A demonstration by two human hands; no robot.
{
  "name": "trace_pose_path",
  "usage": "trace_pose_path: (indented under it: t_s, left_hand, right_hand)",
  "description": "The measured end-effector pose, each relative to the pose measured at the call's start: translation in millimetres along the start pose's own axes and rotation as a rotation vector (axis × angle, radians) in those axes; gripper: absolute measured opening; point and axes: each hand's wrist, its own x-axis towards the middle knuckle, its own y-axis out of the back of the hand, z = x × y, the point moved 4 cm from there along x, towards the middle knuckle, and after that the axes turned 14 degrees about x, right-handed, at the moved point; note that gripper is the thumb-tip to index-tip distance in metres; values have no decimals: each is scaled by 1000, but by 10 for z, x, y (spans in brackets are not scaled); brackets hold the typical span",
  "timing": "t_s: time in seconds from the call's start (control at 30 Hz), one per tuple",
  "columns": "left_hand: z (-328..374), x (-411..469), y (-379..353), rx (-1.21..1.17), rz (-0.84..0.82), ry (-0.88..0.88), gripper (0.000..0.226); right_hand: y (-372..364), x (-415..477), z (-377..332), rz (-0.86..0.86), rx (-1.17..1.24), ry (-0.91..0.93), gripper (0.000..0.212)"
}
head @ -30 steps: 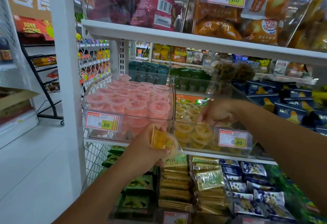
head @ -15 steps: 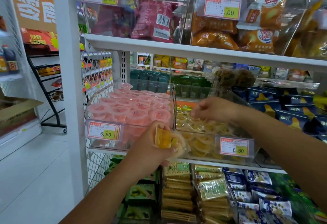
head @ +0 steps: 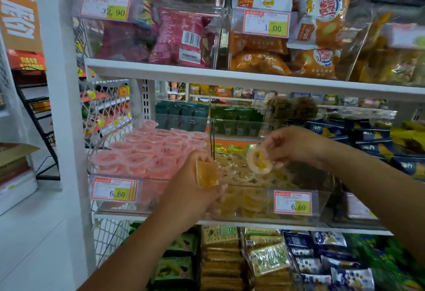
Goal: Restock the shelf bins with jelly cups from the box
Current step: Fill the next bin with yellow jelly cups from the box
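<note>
Hands at a clear bin (head: 322, 195) of yellow cups: our left hand (head: 193, 194) grips one yellow jelly cup (head: 207, 174), our right hand (head: 293, 144) pinches a second cup (head: 259, 160).

Clear plastic, shiny film, white-painted metal.
Transparent, glossy hard plastic for the pink-cup bin (head: 156, 201) and the yellow-cup bin (head: 253, 210); thin, smooth, translucent plastic on the side-on jelly cup (head: 206, 174) in the left hand (head: 190, 191), and, under a shiny film lid, on the lid-first jelly cup (head: 259, 160) in the right hand (head: 292, 145); printed paper behind clear sleeves on the price tags (head: 113, 190); smooth white-painted shelf board (head: 207, 74), seemingly metal; glossy crinkled film on the snack bags (head: 184, 37); white-coated wire mesh (head: 108, 242); matt brown cardboard box (head: 16, 152).
</note>
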Motion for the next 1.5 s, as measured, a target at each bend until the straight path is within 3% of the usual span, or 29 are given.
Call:
trace_pose_path:
  t_s: [0.1, 0.23, 0.43, 0.53, 0.6, 0.67, 0.77, 0.87, 0.93, 1.0, 1.1, 1.3, 1.4, 1.5]
  left_hand:
    - [-1, -11, 35, 186, -4, -42, 38]
    - [40, -31, -18, 245, -82, -92, 42]
    - [200, 64, -135, 434, -107, -216, 54]
    - [313, 186, -214, 519, -66, -289, 72]
    - [392, 304, -291, 558, -14, -326, 84]
    - [480, 394, -407, 569, 29, -383, 87]
    - [502, 479, -573, 583, 6, -416, 98]
    - [414, 454, -608, 714, -46, -413, 92]
    - [345, 404, -593, 818, -101, -484, 61]
    - [248, 352, -598, 854, -207, -523, 34]
    - [113, 328, -592, 883, -237, -510, 35]
    - [94, 239, -573, 809, -82, -569, 41]
    - [92, 42, -478, 726, 89, -682, 36]
    - [-134, -279, -467, 619, 153, -738, 30]
  right_hand:
    - [199, 144, 260, -27, -312, -134, 15]
    - [127, 175, 577, -229, -258, -339, 20]
    - [68, 210, 622, -267, -368, -280, 22]
    - [146, 113, 298, -184, -99, -93, 15]
    - [108, -12, 54, -301, 199, -92, 31]
    - [24, -121, -79, -413, 246, -115, 38]
    - [51, -118, -79, -351, 216, -119, 20]
    - [328, -25, 3, -176, -69, -72, 13]
    - [486, 65, 89, -125, -382, -57, 9]
    - [510, 151, 237, -182, -561, -140, 7]
    - [410, 257, 441, -283, -718, -274, 17]
    - [187, 287, 595, -402, -832, -404, 40]
    - [312, 242, 441, -196, -858, -108, 34]
    - [335, -208, 215, 148, -431, 235, 26]
